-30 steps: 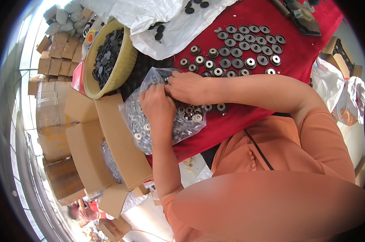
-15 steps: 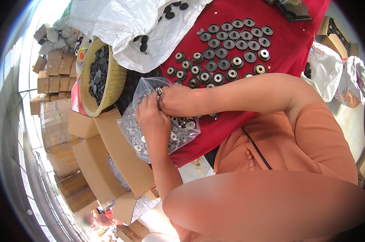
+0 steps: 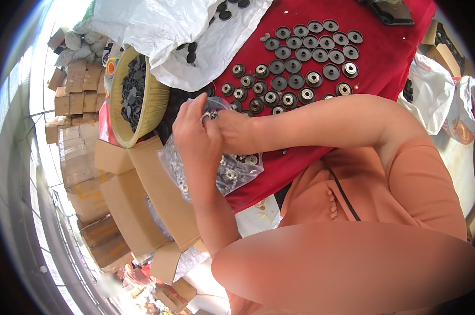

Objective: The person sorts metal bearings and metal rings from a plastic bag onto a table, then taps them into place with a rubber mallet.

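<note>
My left hand (image 3: 194, 131) and my right hand (image 3: 233, 130) meet over a clear plastic bag (image 3: 236, 181) of small metal ball bearings. Between their fingertips sit a few shiny bearings (image 3: 208, 115). The left fingers are closed on one; the right fingers, partly hidden behind the left hand, curl around the others. Beyond my right forearm, round black caps (image 3: 311, 41) with raised centres lie in rows on a red cloth (image 3: 376, 68). Bearings are seated on several nearer caps (image 3: 271, 98).
A yellow basket (image 3: 159, 113) of black discs stands at the left, beside a white sack (image 3: 180, 68) with more discs. An open carton (image 3: 161, 194) is below the bag, and stacked cartons (image 3: 77, 157) line the far left. White plastic bags (image 3: 431, 94) hang at the right.
My left hand has risen slightly off the bag, its fingers now up beside the bearings at my right fingertips. The view has shifted a little.
</note>
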Tool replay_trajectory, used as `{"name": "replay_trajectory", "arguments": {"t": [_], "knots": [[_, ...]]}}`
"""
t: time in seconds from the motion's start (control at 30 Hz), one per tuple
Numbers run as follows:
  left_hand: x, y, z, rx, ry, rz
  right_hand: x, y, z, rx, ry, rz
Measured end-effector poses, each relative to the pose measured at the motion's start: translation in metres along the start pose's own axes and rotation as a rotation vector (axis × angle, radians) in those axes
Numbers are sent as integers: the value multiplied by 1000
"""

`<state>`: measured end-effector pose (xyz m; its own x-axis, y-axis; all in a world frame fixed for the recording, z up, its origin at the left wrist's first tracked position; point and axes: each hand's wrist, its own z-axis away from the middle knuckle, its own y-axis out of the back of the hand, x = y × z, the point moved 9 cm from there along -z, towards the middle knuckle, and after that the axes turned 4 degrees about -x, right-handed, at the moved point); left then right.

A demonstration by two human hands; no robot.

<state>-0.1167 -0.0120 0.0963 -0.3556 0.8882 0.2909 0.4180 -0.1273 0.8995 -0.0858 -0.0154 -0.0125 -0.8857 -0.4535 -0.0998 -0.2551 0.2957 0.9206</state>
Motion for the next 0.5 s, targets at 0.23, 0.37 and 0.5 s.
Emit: {"name": "replay_trajectory", "arguments": {"t": [0.23, 0.37, 0.5], "knots": [[19, -45, -36, -171, -133, 189, -3, 48, 42, 319, 137, 281], [23, -61, -50, -262, -145, 361, 66, 103, 105, 155, -186, -325], [24, -80, -33, -216, -328, 117, 127, 140, 167, 210, -554, -674]]}}
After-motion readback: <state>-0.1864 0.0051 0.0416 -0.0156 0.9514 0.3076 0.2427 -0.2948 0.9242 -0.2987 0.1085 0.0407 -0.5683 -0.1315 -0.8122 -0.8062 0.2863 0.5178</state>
